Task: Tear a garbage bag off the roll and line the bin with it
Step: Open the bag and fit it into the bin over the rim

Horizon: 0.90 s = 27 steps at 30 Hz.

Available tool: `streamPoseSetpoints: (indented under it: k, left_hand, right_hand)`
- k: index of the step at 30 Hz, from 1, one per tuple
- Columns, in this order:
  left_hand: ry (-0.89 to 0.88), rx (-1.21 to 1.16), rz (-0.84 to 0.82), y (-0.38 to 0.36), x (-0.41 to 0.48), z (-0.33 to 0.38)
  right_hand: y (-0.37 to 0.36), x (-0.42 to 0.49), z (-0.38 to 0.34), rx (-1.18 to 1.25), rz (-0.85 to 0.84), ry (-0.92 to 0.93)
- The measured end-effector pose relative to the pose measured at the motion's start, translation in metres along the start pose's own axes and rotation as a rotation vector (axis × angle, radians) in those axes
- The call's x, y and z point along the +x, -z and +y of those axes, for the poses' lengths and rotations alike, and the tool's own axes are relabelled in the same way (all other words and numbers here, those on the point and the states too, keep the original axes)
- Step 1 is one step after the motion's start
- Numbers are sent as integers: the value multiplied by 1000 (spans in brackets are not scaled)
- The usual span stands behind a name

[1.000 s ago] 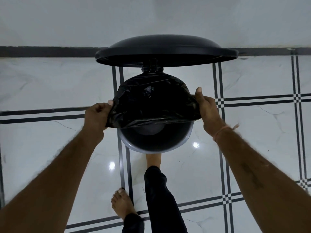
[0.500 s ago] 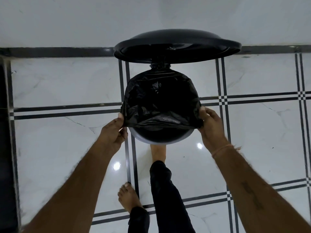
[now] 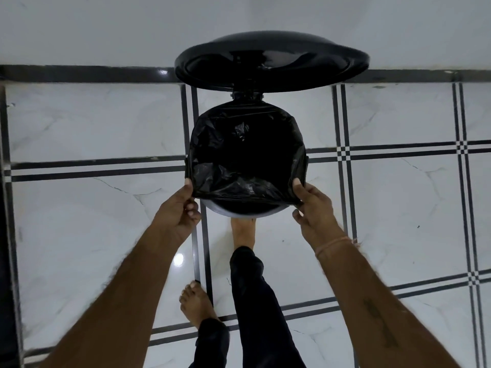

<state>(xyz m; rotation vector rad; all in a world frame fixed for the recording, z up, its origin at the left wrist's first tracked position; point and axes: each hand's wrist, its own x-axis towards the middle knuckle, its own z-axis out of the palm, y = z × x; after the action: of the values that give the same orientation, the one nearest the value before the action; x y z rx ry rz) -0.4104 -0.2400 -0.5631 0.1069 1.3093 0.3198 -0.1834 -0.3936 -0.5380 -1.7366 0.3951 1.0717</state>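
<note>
1. I see my left hand (image 3: 180, 211) pinching the near-left corner of the garbage bag (image 3: 247, 155), fingers curled at its edge.
2. My right hand (image 3: 310, 205) pinches the near-right corner likewise.
3. The garbage bag is spread over the bin (image 3: 233, 212), whose near rim shows uncovered.
4. The lid (image 3: 271, 65) stands raised over the tiled floor (image 3: 79, 123).

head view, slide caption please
Left hand and right hand grip a black plastic garbage bag stretched across the open round bin

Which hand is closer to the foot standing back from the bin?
Left. The left hand grips the bag on that foot's side; the right hand grips it across the bin.
</note>
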Motion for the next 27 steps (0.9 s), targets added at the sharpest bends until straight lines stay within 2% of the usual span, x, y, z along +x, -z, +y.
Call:
streamPoseSetpoints:
  k: [5,12,20,27]
  left_hand:
    - [16,32,46,-1,-7,-12]
    - [60,-22,3,6,-12,-26]
    - [80,-80,85,3,9,-36]
    - [114,-123,59,4,27,-42]
  right_hand:
    - [-19,-23,22,21,-99,-115]
    - [-35,-50,68,429,-272,-280]
    - [-62,-51,90,696,-27,-273]
    - [-62,-29,107,836,-5,-314]
